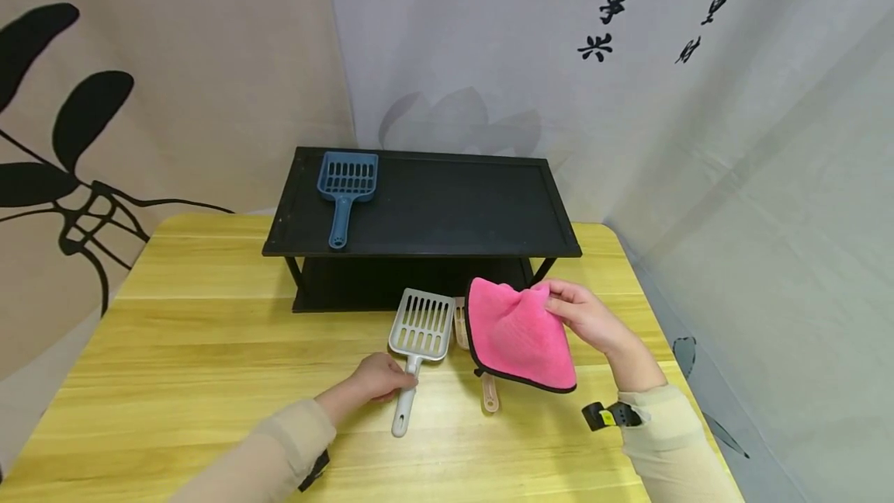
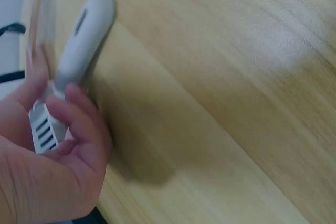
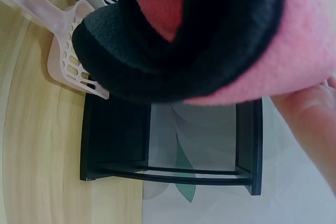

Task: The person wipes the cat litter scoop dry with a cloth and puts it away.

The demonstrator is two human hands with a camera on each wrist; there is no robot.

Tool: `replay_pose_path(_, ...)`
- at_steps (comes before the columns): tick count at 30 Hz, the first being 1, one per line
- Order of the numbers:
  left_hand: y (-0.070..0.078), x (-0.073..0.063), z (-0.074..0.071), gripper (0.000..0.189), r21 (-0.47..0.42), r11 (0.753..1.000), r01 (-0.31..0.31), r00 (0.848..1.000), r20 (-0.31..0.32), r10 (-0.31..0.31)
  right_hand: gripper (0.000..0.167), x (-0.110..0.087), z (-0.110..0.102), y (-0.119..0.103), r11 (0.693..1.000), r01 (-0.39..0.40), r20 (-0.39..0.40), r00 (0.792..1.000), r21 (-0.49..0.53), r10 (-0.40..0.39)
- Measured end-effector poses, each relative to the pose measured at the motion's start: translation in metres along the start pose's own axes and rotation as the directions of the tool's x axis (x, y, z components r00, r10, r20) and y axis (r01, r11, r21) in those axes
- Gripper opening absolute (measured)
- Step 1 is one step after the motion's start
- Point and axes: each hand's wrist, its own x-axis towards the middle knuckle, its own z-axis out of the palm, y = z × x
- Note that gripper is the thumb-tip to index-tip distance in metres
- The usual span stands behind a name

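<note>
My left hand (image 1: 378, 379) pinches the handle of a light grey slotted litter scoop (image 1: 402, 414), whose head points toward the black stand. The left wrist view has the handle (image 2: 86, 40) between thumb and fingers, its end sticking out past them. A pink cloth (image 1: 520, 340) with black edging hangs from the fingertips of my right hand (image 1: 583, 314). Behind the cloth lies a pale pink scoop (image 1: 490, 394), mostly covered in the head view; its slotted head and handle (image 3: 58, 19) show in the right wrist view.
A two-tier black stand (image 1: 454, 204) occupies the back of the wooden table (image 1: 209, 363). On its upper shelf, at the left, lies a blue slotted scoop (image 1: 341, 220). A printed curtain (image 1: 454, 45) hangs behind and to the right of the table.
</note>
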Motion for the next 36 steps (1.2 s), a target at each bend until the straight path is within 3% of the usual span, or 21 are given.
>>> replay_pose_path(3,0.000,0.000,0.002,0.030,0.048,0.998,-0.035,0.999,-0.027,0.036,0.021,0.000,0.000,0.000,1.000,0.001,0.001,1.000,0.004,-0.001)
replay_pose_path(6,0.000,0.002,-0.001,0.034,0.037,0.999,-0.006,1.000,0.003,0.006,0.022,0.001,-0.001,0.001,1.000,-0.006,-0.005,1.000,0.009,0.006)
replay_pose_path(11,-0.006,0.003,-0.012,0.013,-0.169,0.985,0.030,0.993,0.117,-0.010,0.022,0.002,0.001,0.002,1.000,-0.017,-0.009,1.000,0.016,0.017)
replay_pose_path(16,-0.012,0.003,-0.027,0.021,-0.376,0.926,0.019,0.973,0.221,0.070,0.021,0.004,0.003,0.002,0.999,-0.035,-0.012,0.999,0.014,0.035)
replay_pose_path(18,-0.014,0.002,-0.033,0.023,-0.402,0.915,-0.002,0.968,0.228,0.102,0.021,0.004,0.003,0.002,0.999,-0.042,-0.016,0.999,0.015,0.043)
replay_pose_path(23,-0.020,-0.002,-0.048,0.033,-0.383,0.921,-0.072,0.965,0.205,0.161,0.019,0.005,0.004,0.002,0.998,-0.053,-0.018,0.998,0.019,0.054)
replay_pose_path(29,-0.026,-0.008,-0.064,0.034,-0.360,0.929,-0.088,0.959,0.223,0.177,0.019,0.005,0.006,0.000,0.999,-0.042,-0.027,0.999,-0.004,0.042)
replay_pose_path(33,-0.019,-0.018,-0.076,0.034,-0.345,0.932,-0.109,0.950,0.239,0.199,0.016,0.006,0.008,-0.002,0.997,-0.044,-0.068,0.997,-0.068,0.039)
replay_pose_path(36,-0.010,-0.026,-0.086,0.036,-0.350,0.928,-0.125,0.938,0.264,0.226,0.023,0.007,0.009,-0.004,0.991,-0.064,-0.106,0.993,-0.121,0.051)
